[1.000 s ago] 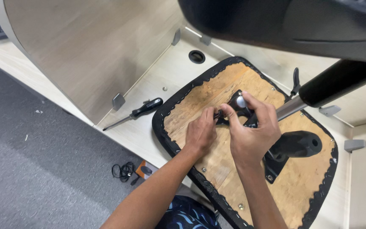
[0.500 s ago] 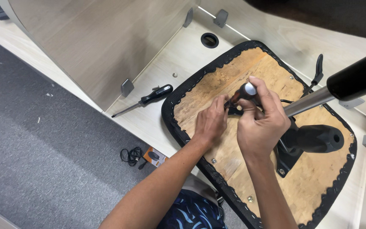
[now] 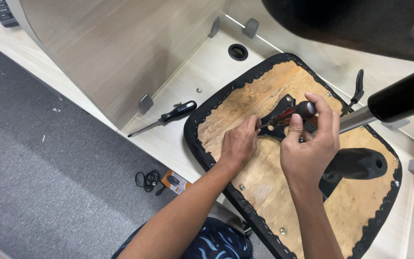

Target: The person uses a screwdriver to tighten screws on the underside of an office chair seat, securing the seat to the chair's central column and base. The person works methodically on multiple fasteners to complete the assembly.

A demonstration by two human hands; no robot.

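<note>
An upturned chair seat (image 3: 245, 103) with a bare plywood underside and black fabric edging lies on a light wooden desk. A black metal mounting plate (image 3: 283, 103) is fixed near its middle, with the chrome gas-lift column (image 3: 355, 120) rising to the right. My right hand (image 3: 310, 146) grips a red-and-black screwdriver (image 3: 291, 114), its tip pointing left at the plate. My left hand (image 3: 239, 143) pinches the shaft near the tip, resting on the plywood.
A second black-handled screwdriver (image 3: 168, 116) lies on the desk (image 3: 207, 67) left of the seat. A black lever (image 3: 358, 86) and a black plastic cover (image 3: 360, 163) sit on the seat. A desk divider panel (image 3: 111, 48) stands behind. A cable and small box (image 3: 161, 181) lie on the grey carpet.
The view has shifted slightly. My right hand has tilted the screwdriver lower toward the plate, and my left hand has stayed at its tip.
</note>
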